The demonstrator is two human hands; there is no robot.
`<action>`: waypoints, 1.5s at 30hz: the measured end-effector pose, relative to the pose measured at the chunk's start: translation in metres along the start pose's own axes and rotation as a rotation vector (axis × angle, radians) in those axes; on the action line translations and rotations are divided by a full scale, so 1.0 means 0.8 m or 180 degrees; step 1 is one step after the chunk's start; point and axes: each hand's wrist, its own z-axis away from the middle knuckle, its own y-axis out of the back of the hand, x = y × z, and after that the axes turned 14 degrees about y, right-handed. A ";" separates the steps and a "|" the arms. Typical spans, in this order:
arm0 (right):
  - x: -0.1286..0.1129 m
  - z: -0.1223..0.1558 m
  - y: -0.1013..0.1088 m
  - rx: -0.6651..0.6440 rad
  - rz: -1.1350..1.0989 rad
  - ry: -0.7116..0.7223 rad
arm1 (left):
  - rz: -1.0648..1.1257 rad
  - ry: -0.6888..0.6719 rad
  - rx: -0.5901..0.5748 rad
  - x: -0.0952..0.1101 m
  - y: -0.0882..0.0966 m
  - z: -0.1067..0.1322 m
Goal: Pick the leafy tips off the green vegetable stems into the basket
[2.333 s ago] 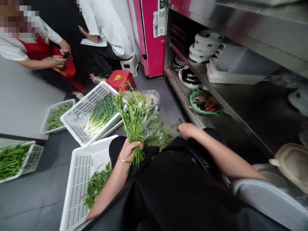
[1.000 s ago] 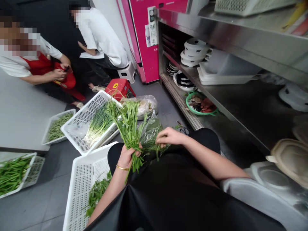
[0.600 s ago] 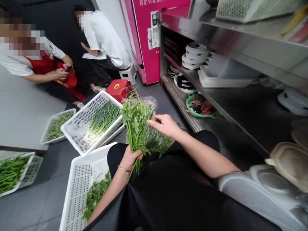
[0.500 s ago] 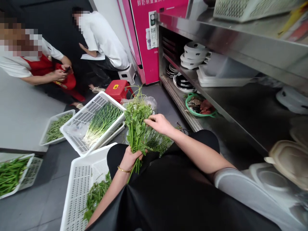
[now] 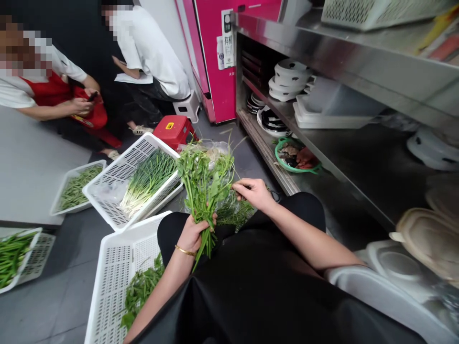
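My left hand [image 5: 196,231] is wrapped round the lower stems of a bunch of leafy greens [image 5: 204,179], which stands upright above my lap with thin tendrils at its top. At the bunch's right edge my right hand [image 5: 253,192] is closed in a pinch on a thin green stem, partly hidden by the fingers. Below the bunch, between my knees, lies a heap of green trimmings [image 5: 234,212] on clear plastic. More leafy greens [image 5: 143,286] lie in a white perforated basket [image 5: 111,267] to my left, partly covered by my forearm.
Scallions [image 5: 148,179] fill another white basket [image 5: 103,177]. Green beans [image 5: 79,186] and long green stalks [image 5: 14,255] lie in baskets farther left. A red stool [image 5: 174,131] stands ahead. Two people sit beyond. A steel shelf [image 5: 333,153] with dishes runs along the right.
My right hand has moved slightly right and down, away from the bunch's leaves. The bunch has tilted and spread somewhat in my left hand. The view has shifted slightly.
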 end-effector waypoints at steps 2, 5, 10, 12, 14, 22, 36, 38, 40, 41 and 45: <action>0.007 -0.009 -0.001 0.0076 -0.0236 -0.0270 | -0.0083 0.0007 0.0058 -0.002 0.000 0.000; 0.012 -0.026 -0.004 0.0099 -0.0656 -0.0703 | -0.0155 0.0061 0.0068 -0.004 0.001 0.002; 0.002 -0.033 -0.004 -0.0294 0.0264 -0.0684 | 0.0006 0.0053 0.0190 -0.002 -0.001 0.003; -0.006 -0.027 -0.005 -0.0372 0.1379 -0.0204 | 0.0053 -0.0008 0.0314 -0.003 -0.002 0.000; -0.015 -0.018 -0.010 -0.0380 0.2276 0.0353 | -0.0008 -0.0081 0.0550 -0.005 -0.004 -0.006; -0.023 0.018 -0.059 -0.1645 0.1393 0.1623 | -0.0052 -0.0346 0.0879 -0.010 -0.012 -0.018; -0.024 -0.024 0.065 0.0488 -0.1594 -0.0177 | -0.0497 -0.0125 0.0458 -0.009 0.010 -0.003; -0.010 -0.033 0.039 0.0187 -0.0754 -0.0571 | -0.0610 -0.0129 0.0539 -0.013 0.010 -0.004; 0.006 -0.043 0.013 0.0076 0.0092 -0.0567 | -0.0743 -0.0189 0.0716 -0.017 0.011 -0.006; 0.014 -0.048 0.003 0.0057 0.0441 -0.0488 | -0.0825 -0.0251 0.0806 -0.018 0.013 -0.006; 0.033 -0.052 -0.012 -0.0138 0.0999 -0.0407 | -0.1046 -0.0448 0.0986 -0.021 0.020 -0.004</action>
